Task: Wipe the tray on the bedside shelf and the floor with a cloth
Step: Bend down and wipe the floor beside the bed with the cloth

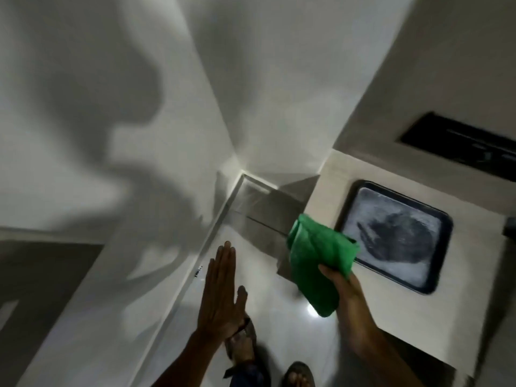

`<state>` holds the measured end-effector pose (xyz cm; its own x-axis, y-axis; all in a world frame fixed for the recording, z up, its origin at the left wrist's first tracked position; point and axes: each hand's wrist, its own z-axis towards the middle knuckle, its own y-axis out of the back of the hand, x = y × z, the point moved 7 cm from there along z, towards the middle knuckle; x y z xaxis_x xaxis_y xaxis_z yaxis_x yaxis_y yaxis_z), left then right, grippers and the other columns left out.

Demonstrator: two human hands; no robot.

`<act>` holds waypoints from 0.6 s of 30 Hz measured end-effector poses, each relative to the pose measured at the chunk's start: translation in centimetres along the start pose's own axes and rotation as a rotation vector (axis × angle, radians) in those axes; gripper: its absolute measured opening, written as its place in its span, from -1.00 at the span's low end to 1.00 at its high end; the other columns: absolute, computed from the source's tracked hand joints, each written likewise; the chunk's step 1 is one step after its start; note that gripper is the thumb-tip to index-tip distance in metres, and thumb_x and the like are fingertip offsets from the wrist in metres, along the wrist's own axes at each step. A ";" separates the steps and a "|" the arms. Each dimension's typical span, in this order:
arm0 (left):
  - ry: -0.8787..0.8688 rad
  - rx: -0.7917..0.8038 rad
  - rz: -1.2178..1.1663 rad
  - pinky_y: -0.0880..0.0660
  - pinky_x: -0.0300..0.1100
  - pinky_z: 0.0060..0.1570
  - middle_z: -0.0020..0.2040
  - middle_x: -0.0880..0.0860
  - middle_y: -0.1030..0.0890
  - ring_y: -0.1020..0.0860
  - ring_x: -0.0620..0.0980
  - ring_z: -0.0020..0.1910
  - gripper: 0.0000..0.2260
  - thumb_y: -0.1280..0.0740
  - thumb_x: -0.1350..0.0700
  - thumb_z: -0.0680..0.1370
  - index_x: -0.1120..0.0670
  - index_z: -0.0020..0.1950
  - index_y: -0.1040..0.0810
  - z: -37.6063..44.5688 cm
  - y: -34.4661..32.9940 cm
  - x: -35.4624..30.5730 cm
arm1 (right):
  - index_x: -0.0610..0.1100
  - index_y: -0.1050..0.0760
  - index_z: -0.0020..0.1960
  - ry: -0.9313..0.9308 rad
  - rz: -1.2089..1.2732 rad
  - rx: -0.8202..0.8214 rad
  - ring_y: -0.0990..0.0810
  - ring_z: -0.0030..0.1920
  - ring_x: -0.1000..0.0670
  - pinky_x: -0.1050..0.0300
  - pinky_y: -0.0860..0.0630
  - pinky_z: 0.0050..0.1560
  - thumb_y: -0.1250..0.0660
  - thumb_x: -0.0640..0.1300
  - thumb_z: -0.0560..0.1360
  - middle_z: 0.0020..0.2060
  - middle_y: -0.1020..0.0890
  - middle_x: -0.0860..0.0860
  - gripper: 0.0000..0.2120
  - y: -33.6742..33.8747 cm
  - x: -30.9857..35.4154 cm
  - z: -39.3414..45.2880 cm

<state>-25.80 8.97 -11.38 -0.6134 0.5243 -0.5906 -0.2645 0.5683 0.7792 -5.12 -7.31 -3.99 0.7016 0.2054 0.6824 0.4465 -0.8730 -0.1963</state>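
A dark rectangular tray (435, 277) with a whitish, dusty film and a dark smeared patch in its middle lies flat on the pale bedside shelf (396, 311) at the right. My right hand (344, 289) grips a bunched green cloth (318, 261), held in the air just left of the tray's near corner, over the shelf's edge. My left hand (220, 294) is flat with fingers together, raised beside the white wall and holding nothing. The glossy light floor (282, 303) shows below between my hands.
White walls (139, 107) meet in a corner straight ahead, with a skirting strip along the floor. A black panel (460, 141) sits on the wall above the shelf. My feet in sandals (243, 342) stand on the floor at the bottom.
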 end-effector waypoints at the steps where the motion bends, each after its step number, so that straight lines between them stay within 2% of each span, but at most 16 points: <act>1: 0.043 -0.003 0.017 -0.06 0.19 0.74 0.80 0.10 0.02 0.02 0.10 0.79 -0.27 -0.13 0.05 0.61 0.15 0.76 0.04 -1.4 0.2 2.6 | -0.14 -0.67 0.27 -0.011 -0.040 0.029 -0.78 0.17 -0.21 -0.11 -0.66 0.29 -0.44 -0.18 0.52 0.13 -0.81 -0.15 -0.68 -1.6 -1.9 0.4; 4: 0.147 -0.006 0.022 -0.06 0.05 0.74 0.80 0.09 -0.03 -0.06 0.08 0.79 -0.30 -0.10 0.04 0.63 0.16 0.76 0.00 -5.0 -0.9 9.1 | -0.05 -0.65 0.22 -0.031 -0.163 0.162 -0.83 -0.02 0.03 0.26 -0.72 -0.09 -0.38 -0.21 0.61 -0.05 -0.85 0.06 -0.79 -5.6 -8.2 2.4; 5: 0.166 -0.001 0.021 -0.07 0.03 0.74 0.80 0.08 -0.03 -0.07 0.07 0.78 -0.31 -0.09 0.04 0.63 0.16 0.76 -0.01 -5.9 -1.7 10.8 | -0.04 -0.64 0.19 -0.040 -0.193 0.195 -0.83 -0.09 0.08 0.31 -0.70 -0.18 -0.35 -0.24 0.65 -0.09 -0.85 0.10 -0.81 -6.5 -10.0 3.5; 7: 0.223 0.000 0.008 -0.11 0.05 0.74 0.80 0.07 -0.03 -0.06 0.04 0.78 -0.31 -0.08 0.01 0.63 0.13 0.76 0.00 -8.3 -4.1 14.7 | -0.04 -0.64 0.13 -0.038 -0.257 0.235 -0.82 -0.13 0.04 0.32 -0.69 -0.21 -0.30 -0.29 0.69 -0.16 -0.84 0.12 -0.80 -7.8 -14.2 6.5; 9: 0.305 -0.008 -0.019 -0.14 0.09 0.74 0.79 0.05 -0.01 -0.04 0.04 0.78 -0.31 -0.04 -0.04 0.64 0.10 0.75 0.01 -11.3 -7.0 18.6 | 0.01 -0.66 0.11 0.019 -0.345 0.273 -0.78 0.00 -0.05 0.19 -0.72 -0.04 -0.27 -0.32 0.71 -0.14 -0.83 0.09 -0.71 -9.1 -18.0 9.8; 11: 0.395 -0.012 -0.054 -0.13 0.06 0.74 0.78 0.00 0.02 -0.03 0.01 0.77 -0.31 -0.01 -0.11 0.64 0.06 0.75 0.03 -13.6 -9.4 22.3 | 0.15 -0.70 0.14 0.100 -0.455 0.317 -0.74 0.10 -0.01 0.02 -0.67 0.18 -0.26 -0.30 0.72 -0.05 -0.80 0.13 -0.61 -10.7 -20.9 12.9; 13: 0.469 -0.011 -0.066 -0.09 -0.06 0.73 0.76 -0.06 0.05 -0.05 -0.02 0.77 -0.34 0.00 -0.13 0.66 0.02 0.75 0.06 -15.2 -11.7 26.0 | 0.28 -0.67 0.21 0.228 -0.557 0.378 -0.73 -0.01 0.07 0.05 -0.62 0.14 -0.27 -0.19 0.69 -0.03 -0.76 0.21 -0.61 -12.6 -23.7 15.7; 14: 0.496 -0.012 -0.074 -0.08 -0.10 0.71 0.75 -0.07 0.05 -0.07 -0.01 0.77 -0.35 -0.03 -0.11 0.68 0.01 0.75 0.06 -15.7 -12.8 27.9 | 0.25 -0.63 0.30 0.294 -0.606 0.406 -0.73 0.03 -0.01 0.00 -0.63 0.18 -0.26 -0.13 0.66 0.02 -0.75 0.18 -0.64 -13.5 -25.1 17.0; 15: 0.519 -0.010 -0.082 -0.08 -0.11 0.70 0.75 -0.07 0.04 -0.08 0.00 0.77 -0.35 -0.05 -0.08 0.68 0.00 0.75 0.06 -16.0 -13.7 29.3 | 0.14 -0.59 0.39 0.357 -0.652 0.427 -0.72 0.16 -0.08 -0.13 -0.63 0.31 -0.24 -0.08 0.65 0.14 -0.74 0.09 -0.64 -14.2 -26.3 18.2; 16: 0.534 -0.013 -0.094 -0.09 -0.09 0.71 0.76 -0.06 0.04 -0.08 0.01 0.77 -0.35 -0.05 -0.08 0.68 0.01 0.75 0.06 -16.2 -14.8 30.7 | 0.06 -0.54 0.47 0.430 -0.708 0.448 -0.67 0.31 -0.12 -0.24 -0.57 0.43 -0.22 -0.05 0.65 0.26 -0.71 -0.01 -0.60 -15.0 -27.7 19.7; 18: 0.542 -0.034 -0.112 -0.12 0.00 0.74 0.77 -0.02 0.03 -0.06 0.02 0.77 -0.34 -0.01 -0.14 0.68 0.03 0.75 0.07 -16.6 -16.9 33.0 | 0.04 -0.43 0.55 0.627 -0.847 0.480 -0.54 0.50 -0.19 -0.40 -0.43 0.52 -0.21 -0.08 0.63 0.47 -0.61 -0.08 -0.52 -16.5 -30.5 22.1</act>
<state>-53.96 6.18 -40.55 -0.8727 0.0555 -0.4851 -0.3686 0.5765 0.7292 -21.62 10.63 -37.06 -0.2620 0.2713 0.9261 0.9009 -0.2754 0.3356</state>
